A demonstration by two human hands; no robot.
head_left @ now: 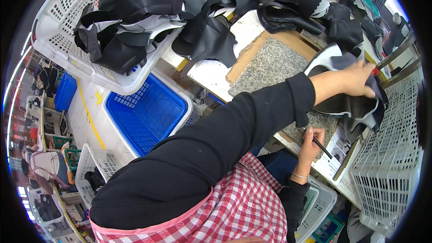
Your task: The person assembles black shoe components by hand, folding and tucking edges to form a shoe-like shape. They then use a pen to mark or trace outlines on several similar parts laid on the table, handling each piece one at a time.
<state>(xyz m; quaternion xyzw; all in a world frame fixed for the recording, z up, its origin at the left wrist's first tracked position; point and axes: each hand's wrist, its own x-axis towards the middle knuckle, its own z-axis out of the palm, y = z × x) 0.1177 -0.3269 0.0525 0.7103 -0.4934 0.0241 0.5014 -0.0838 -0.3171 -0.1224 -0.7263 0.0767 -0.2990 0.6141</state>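
My left hand (355,78) pinches the floppy black leather piece (355,105) at its far edge, probably light and limp, while my right hand (311,140) holds a thin pen (322,146).

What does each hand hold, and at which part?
The left hand grips a black leather piece with white lining at its upper edge. The right hand holds a thin dark pen-like tool near its upper end.

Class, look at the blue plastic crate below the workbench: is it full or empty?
Empty. The blue crate shows its bare mesh bottom and walls, unlike the white basket above, heaped with black leather pieces.
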